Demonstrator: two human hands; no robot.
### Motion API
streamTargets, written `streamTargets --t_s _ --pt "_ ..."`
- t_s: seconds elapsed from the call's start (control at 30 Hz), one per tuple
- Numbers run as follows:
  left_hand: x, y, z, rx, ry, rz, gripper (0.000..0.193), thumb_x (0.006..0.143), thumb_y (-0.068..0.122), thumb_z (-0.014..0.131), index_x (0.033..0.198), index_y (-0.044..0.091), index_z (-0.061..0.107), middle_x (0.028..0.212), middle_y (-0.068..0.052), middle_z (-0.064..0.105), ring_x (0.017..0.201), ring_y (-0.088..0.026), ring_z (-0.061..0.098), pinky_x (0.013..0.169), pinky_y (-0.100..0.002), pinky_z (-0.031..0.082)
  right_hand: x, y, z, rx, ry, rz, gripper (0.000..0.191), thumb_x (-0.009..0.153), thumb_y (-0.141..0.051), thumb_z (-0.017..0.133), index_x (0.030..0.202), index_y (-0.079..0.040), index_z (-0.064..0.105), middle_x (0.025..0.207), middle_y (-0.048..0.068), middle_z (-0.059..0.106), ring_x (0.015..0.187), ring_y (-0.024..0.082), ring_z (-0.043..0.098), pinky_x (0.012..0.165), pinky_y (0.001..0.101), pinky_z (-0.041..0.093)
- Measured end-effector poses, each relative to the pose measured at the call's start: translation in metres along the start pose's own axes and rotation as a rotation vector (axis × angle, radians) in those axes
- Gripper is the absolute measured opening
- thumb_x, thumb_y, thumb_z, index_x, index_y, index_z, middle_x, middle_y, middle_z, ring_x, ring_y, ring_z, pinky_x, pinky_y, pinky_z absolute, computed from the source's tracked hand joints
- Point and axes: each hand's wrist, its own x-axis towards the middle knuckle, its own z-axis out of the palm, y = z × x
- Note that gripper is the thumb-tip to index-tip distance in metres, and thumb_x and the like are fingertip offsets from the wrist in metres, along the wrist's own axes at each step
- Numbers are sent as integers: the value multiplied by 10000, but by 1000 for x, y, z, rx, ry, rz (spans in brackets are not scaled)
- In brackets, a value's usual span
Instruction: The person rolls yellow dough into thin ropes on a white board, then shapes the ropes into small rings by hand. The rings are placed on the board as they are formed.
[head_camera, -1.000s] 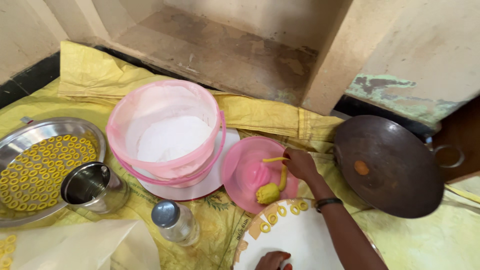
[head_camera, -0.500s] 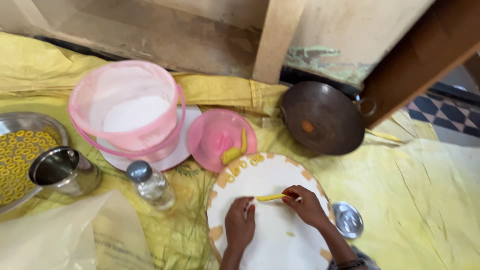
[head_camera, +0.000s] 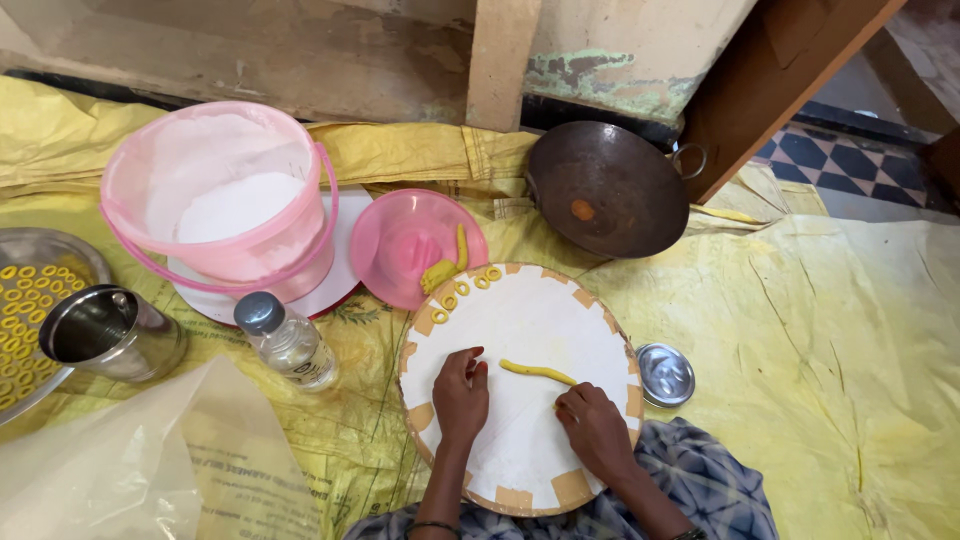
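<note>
— Yellow sheeting (head_camera: 800, 330) is covering the floor by the peeling wall, and everything is sitting on it. What is lying between the hands?

— A thin yellow dough strip (head_camera: 538, 372) is lying on the round white board (head_camera: 530, 330), near the board's middle. Its long axis is running left to right, dipping slightly toward the near side at its right end.

— Which hand is closer to it?

— The right hand (head_camera: 596, 430) is closer; its fingertips are sitting at the strip's right end, seemingly touching it, fingers curled in. Whether they are pinching the end I cannot tell. The left hand (head_camera: 461, 393) is resting on the board just left of the strip's other end, apart from it, fingers loosely bent and holding nothing.

— So the strip is lying beyond both hands?

— Slightly beyond, toward the far side, and bridging the gap between them.

— What else is sitting around?

— Small yellow dough rings (head_camera: 465, 290) are lining the board's far-left rim. Beside them a pink lid (head_camera: 400, 245) is holding a dough lump (head_camera: 437, 276). Further left, a pink bucket (head_camera: 230, 200) of white flour is standing, with a clear bottle (head_camera: 287, 342) and a steel cup (head_camera: 105, 330) nearer. A steel tray (head_camera: 70, 262) at the left edge is holding more rings. A dark wok (head_camera: 605, 190) is sitting far right of the board, and a small steel bowl (head_camera: 665, 374) is touching the board's right rim.
</note>
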Motion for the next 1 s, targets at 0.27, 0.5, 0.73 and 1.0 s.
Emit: streamTargets --t_s 0.27,0.5,0.73,1.0 --pt "3 -3 1 -60 6 -73 230 907 97 680 1128 63 732 1056 -85 756 875 -215 731 784 -335 573 40 -30 13 36 166 -136 108 838 -116 747 932 -65 736 952 74 666 903 297 638 781 419 502" --pt "2 -10 3 -82 25 -76 223 906 94 676 1119 54 731 1084 -73 761 872 -206 736 774 -329 580 57 -38 17 305 89 58 233 802 -57 720 1034 -78 726 1053 76 696 992 258 700 866 352 552" --pt "2 -21 5 -128 76 -63 226 907 90 672 1121 52 734 1071 -71 766 884 -194 730 787 -321 583 62 -68 37 -240 38 -181 687 1005 -398 496 1540 2 339 1630 175 290 1491 299 286 1141 560 161" --pt "3 -24 6 -8 40 -216 245 888 147 701 1124 111 753 973 -57 772 817 -187 727 744 -325 560 172 -75 4 -287 62 138 745 1035 -524 305 1595 -48 183 1688 124 124 1550 265 116 1173 614 25"
